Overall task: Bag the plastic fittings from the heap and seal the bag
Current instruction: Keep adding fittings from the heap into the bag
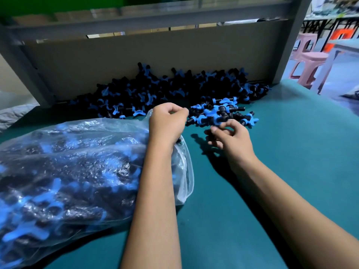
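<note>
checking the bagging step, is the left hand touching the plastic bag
Touching. The head view shows the left hand at the plastic bag mouth, its fingers curled on the film's upper edge, with no gap visible.

bare green table point(291, 152) lies open right of the bag point(68, 171); heap point(165, 90) blocks the back board point(136, 55).

desk point(291, 152): teal-green surface, spreading under and to all sides of the grips
cardboard panel point(136, 61): brown, upright along the desk's far edge, beyond the grips
metal frame point(295, 39): grey posts and crossbar around the panel, beyond the grips
pink stools point(308, 59): stacked, off the desk, far right of the grips
grey cloth point(13, 115): crumpled, far left of the grips
</note>
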Demonstrator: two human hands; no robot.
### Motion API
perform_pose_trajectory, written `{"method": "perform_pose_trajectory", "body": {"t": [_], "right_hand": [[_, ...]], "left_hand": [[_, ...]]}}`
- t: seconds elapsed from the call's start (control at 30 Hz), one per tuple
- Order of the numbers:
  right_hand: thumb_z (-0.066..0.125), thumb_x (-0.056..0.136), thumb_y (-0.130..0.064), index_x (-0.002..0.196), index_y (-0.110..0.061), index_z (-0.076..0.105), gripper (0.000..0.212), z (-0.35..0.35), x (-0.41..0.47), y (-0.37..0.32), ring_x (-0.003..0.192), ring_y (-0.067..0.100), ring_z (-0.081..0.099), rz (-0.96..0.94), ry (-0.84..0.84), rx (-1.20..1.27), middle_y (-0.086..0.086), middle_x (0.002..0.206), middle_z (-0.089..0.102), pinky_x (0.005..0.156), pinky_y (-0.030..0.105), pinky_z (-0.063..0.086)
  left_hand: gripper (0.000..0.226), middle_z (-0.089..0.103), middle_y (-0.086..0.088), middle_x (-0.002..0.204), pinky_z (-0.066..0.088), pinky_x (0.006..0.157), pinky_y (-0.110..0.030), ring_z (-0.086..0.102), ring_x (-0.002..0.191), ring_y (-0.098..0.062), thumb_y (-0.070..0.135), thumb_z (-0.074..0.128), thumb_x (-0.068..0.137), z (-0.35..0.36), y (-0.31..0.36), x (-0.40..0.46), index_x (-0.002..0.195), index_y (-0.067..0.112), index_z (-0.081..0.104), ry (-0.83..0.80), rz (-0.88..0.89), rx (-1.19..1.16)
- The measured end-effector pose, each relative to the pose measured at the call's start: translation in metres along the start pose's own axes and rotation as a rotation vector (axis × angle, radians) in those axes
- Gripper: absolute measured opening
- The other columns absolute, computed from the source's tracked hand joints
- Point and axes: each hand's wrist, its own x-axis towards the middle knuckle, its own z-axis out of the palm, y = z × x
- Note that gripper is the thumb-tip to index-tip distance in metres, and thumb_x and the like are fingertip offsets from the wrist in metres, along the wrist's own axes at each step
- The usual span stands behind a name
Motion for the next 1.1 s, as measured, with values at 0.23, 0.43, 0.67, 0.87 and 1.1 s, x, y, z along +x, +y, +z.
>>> {"method": "perform_pose_trajectory", "body": {"t": [0.23, 0.43, 0.67, 0.87, 1.1], "right_hand": [[0.065, 0.095, -0.023, 0.108, -0.016, 0.061, 0.015, -0.014, -0.014, -0.006, 0.077, 0.025, 0.069, 0.175, -0.281, 0.408, 0.027, 0.110, 0.071, 0.065, 0.027, 0.056], [0.064, 0.097, -0.026, 0.098, -0.021, 0.068, 0.006, -0.016, -0.015, -0.011, 0.071, 0.023, 0.067, 0.216, -0.399, 0.418, 0.029, 0.113, 0.070, 0.064, 0.027, 0.055], [0.060, 0.099, -0.030, 0.110, -0.019, 0.068, 0.017, -0.014, -0.013, -0.009, 0.087, 0.023, 0.071, 0.186, -0.312, 0.372, 0.016, 0.113, 0.074, 0.069, 0.028, 0.053], [0.072, 0.086, -0.029, 0.099, -0.018, 0.070, 0.017, -0.010, -0.015, -0.010, 0.070, 0.018, 0.069, 0.139, -0.295, 0.341, 0.009, 0.089, 0.074, 0.059, 0.024, 0.053], [0.078, 0.082, -0.029, 0.098, -0.015, 0.076, 0.022, -0.012, -0.013, -0.006, 0.081, 0.017, 0.070, 0.096, -0.276, 0.353, 0.008, 0.091, 0.074, 0.070, 0.029, 0.057]], "left_hand": [[0.008, 0.078, -0.004, 0.081, 0.045, 0.061, -0.026, 0.063, 0.060, -0.014, 0.023, 0.079, 0.089, 0.004, -0.005, -0.006, 0.094, 0.019, 0.076, -0.250, 0.019, 0.137], [0.017, 0.077, -0.019, 0.087, 0.041, 0.055, -0.027, 0.067, 0.059, -0.017, 0.013, 0.080, 0.088, 0.001, -0.002, -0.009, 0.083, 0.006, 0.065, -0.198, -0.022, -0.007], [0.033, 0.074, 0.000, 0.065, 0.042, 0.047, -0.018, 0.068, 0.055, -0.013, 0.006, 0.087, 0.077, 0.001, 0.003, -0.011, 0.092, 0.011, 0.058, -0.170, -0.061, -0.075], [0.031, 0.073, -0.005, 0.068, 0.043, 0.046, -0.013, 0.065, 0.051, -0.011, 0.002, 0.089, 0.074, 0.002, 0.004, -0.013, 0.094, 0.006, 0.066, -0.270, -0.037, -0.047], [0.019, 0.067, 0.000, 0.061, 0.042, 0.048, -0.012, 0.062, 0.052, -0.009, 0.002, 0.087, 0.077, 0.001, 0.003, -0.013, 0.090, 0.005, 0.073, -0.286, -0.016, 0.008]]}}
